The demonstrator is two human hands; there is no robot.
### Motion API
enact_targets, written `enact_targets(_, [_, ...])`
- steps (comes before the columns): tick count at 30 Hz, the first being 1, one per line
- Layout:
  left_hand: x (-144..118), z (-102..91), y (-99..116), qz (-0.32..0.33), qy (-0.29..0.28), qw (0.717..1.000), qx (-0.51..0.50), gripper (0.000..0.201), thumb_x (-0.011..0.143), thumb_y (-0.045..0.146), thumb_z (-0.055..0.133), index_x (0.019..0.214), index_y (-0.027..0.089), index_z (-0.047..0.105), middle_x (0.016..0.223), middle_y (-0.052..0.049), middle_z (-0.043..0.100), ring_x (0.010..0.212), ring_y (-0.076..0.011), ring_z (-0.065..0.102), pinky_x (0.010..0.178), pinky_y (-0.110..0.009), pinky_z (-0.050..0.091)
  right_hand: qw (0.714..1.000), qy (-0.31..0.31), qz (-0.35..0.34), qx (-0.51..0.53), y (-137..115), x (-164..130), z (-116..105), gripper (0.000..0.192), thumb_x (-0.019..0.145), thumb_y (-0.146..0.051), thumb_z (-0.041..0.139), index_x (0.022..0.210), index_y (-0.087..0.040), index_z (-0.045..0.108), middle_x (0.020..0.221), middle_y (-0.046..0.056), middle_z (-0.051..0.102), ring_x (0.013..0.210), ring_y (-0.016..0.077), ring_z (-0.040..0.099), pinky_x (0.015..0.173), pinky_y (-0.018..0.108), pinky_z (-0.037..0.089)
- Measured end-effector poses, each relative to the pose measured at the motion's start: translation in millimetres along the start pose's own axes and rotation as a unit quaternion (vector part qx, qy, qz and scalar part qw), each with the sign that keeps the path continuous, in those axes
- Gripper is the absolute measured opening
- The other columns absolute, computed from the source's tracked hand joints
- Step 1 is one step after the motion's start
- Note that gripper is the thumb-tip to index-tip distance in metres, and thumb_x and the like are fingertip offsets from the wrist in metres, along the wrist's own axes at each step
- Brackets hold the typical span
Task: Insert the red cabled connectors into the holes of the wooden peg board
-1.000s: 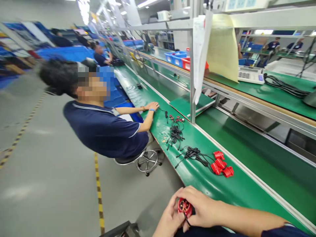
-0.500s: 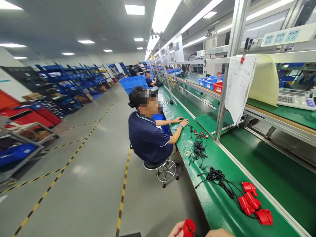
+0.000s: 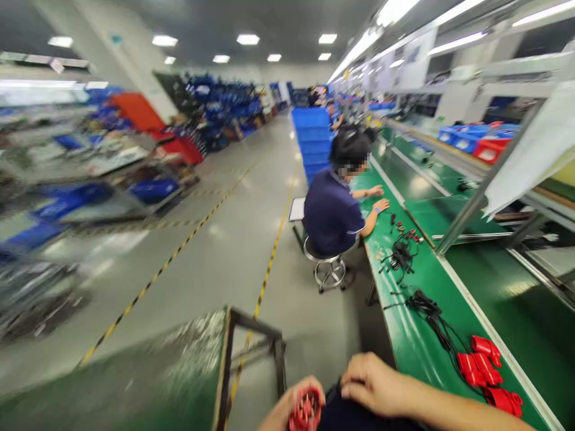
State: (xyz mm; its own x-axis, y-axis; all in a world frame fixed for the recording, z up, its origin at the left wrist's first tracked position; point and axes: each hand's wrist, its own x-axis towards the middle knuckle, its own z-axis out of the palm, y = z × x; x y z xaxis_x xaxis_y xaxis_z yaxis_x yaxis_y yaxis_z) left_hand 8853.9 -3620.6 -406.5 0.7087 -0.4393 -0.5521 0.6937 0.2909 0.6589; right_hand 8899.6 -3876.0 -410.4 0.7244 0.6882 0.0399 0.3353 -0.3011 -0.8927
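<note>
At the bottom of the head view, my left hand [image 3: 291, 400] is closed around a red plastic housing [image 3: 306, 412]. Its round open end faces up, with small red and pale parts inside. My right hand [image 3: 369, 383] is just to the right, its fingers curled down over something dark that I cannot make out. Dark cloth lies below both hands. On the green bench to the right, several red housings [image 3: 483, 366] lie together, joined to bundled black cables [image 3: 424, 305].
A seated co-worker [image 3: 335, 206] rests both hands on the green bench [image 3: 420, 353], near more black cables [image 3: 401, 254]. A dark-framed table [image 3: 179, 365] stands at the lower left. Stacked blue bins [image 3: 311, 140] rise behind the co-worker. A metal upright [image 3: 489, 179] stands at the right.
My view has swung left, bringing the dark-framed table in. Both hands show more fully now. The red housing has shifted left and its open end shows.
</note>
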Motion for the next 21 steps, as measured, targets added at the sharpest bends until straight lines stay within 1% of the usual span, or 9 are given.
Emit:
enact_targets(1, [-10.9, -4.5, -4.0, 0.017, -0.017, 1.0, -0.019, 0.077, 0.064, 0.087, 0.073, 0.091, 0.015, 0.071, 0.07, -0.003, 0.059, 0.055, -0.0075, 0.049, 0.049, -0.018, 0.038, 1.0, -0.003, -0.006, 0.003, -15.4, 4.8, -3.3, 0.023, 0.097, -0.037, 0.061, 0.094, -0.019, 0.075, 0.087, 0.006, 0.073, 0.083, 0.0184, 0.066, 0.079, 0.03, 0.048])
enact_targets(3, [-33.5, -14.1, -10.3, 0.07, -0.024, 0.997, -0.032, 0.076, 0.075, 0.086, 0.063, 0.096, 0.014, 0.069, 0.068, -0.002, 0.058, 0.05, -0.007, 0.048, 0.047, -0.018, 0.035, 0.999, -0.037, -0.016, 0.023, -41.4, 22.9, -7.3, 0.026, 0.099, -0.04, 0.062, 0.104, -0.018, 0.075, 0.094, 0.007, 0.074, 0.086, 0.0183, 0.066, 0.082, 0.031, 0.05])
enact_targets(6, [-67.8, -28.0, -20.6, 0.118, 0.002, 0.991, -0.065, 0.084, 0.081, 0.091, 0.045, 0.097, 0.011, 0.066, 0.063, -0.002, 0.055, 0.047, -0.0072, 0.046, 0.044, -0.018, 0.033, 0.989, -0.127, -0.064, 0.043, -71.0, 58.6, 4.2, 0.032, 0.099, -0.042, 0.067, 0.12, -0.018, 0.07, 0.102, 0.008, 0.073, 0.091, 0.018, 0.066, 0.086, 0.032, 0.052])
enact_targets(10, [-109.8, -41.5, -48.1, 0.163, 0.065, 0.978, -0.11, 0.091, 0.08, 0.095, 0.034, 0.097, 0.011, 0.064, 0.066, -0.002, 0.055, 0.044, -0.0073, 0.045, 0.04, -0.019, 0.031, 0.949, -0.255, -0.179, 0.043, -111.7, 91.6, 44.9, 0.044, 0.097, -0.039, 0.072, 0.135, -0.02, 0.06, 0.121, 0.011, 0.067, 0.098, 0.0168, 0.063, 0.089, 0.032, 0.054])
enact_targets(12, [-130.9, -47.1, -63.7, 0.2, 0.094, 0.966, -0.135, 0.092, 0.078, 0.096, 0.037, 0.097, 0.011, 0.064, 0.072, -0.002, 0.056, 0.045, -0.0068, 0.046, 0.039, -0.019, 0.032, 0.924, -0.306, -0.225, 0.044, -133.6, 101.3, 69.3, 0.04, 0.099, -0.035, 0.07, 0.134, -0.021, 0.059, 0.129, 0.012, 0.063, 0.107, 0.0173, 0.062, 0.092, 0.031, 0.054])
enact_targets(14, [-155.0, -51.8, -75.9, 0.251, 0.117, 0.95, -0.144, 0.093, 0.072, 0.097, 0.046, 0.099, 0.01, 0.066, 0.075, -0.002, 0.056, 0.047, -0.0068, 0.047, 0.04, -0.019, 0.033, 0.909, -0.333, -0.246, 0.051, -152.7, 108.3, 94.4, 0.028, 0.101, -0.031, 0.065, 0.127, -0.021, 0.061, 0.128, 0.011, 0.063, 0.114, 0.0176, 0.062, 0.097, 0.031, 0.053])
enact_targets(16, [-182.7, -55.2, -83.9, 0.299, 0.134, 0.934, -0.139, 0.094, 0.064, 0.095, 0.06, 0.103, 0.011, 0.068, 0.076, -0.002, 0.056, 0.051, -0.0069, 0.048, 0.042, -0.019, 0.034, 0.909, -0.343, -0.23, 0.056, -166.6, 113.7, 119.1, 0.019, 0.102, -0.03, 0.063, 0.118, -0.02, 0.063, 0.12, 0.009, 0.067, 0.11, 0.017, 0.064, 0.098, 0.032, 0.052])
enact_targets(18, [-211.5, -57.5, -90.0, 0.335, 0.154, 0.92, -0.132, 0.089, 0.06, 0.09, 0.072, 0.103, 0.011, 0.068, 0.076, -0.001, 0.055, 0.053, -0.0067, 0.048, 0.045, -0.019, 0.034, 0.912, -0.367, -0.177, 0.051, -174.0, 117.5, 142.1, 0.016, 0.101, -0.032, 0.064, 0.11, -0.019, 0.064, 0.108, 0.007, 0.071, 0.101, 0.0165, 0.066, 0.094, 0.032, 0.052])
enact_targets(21, [-248.9, -60.0, -101.3, 0.377, 0.186, 0.896, -0.145, 0.082, 0.067, 0.085, 0.073, 0.105, 0.012, 0.068, 0.076, -0.001, 0.056, 0.055, -0.0078, 0.051, 0.048, -0.02, 0.034, 0.887, -0.446, -0.108, 0.056, -175.4, 118.3, 171.0, 0.023, 0.1, -0.04, 0.066, 0.1, -0.017, 0.068, 0.1, 0.006, 0.072, 0.094, 0.0167, 0.067, 0.092, 0.033, 0.053])
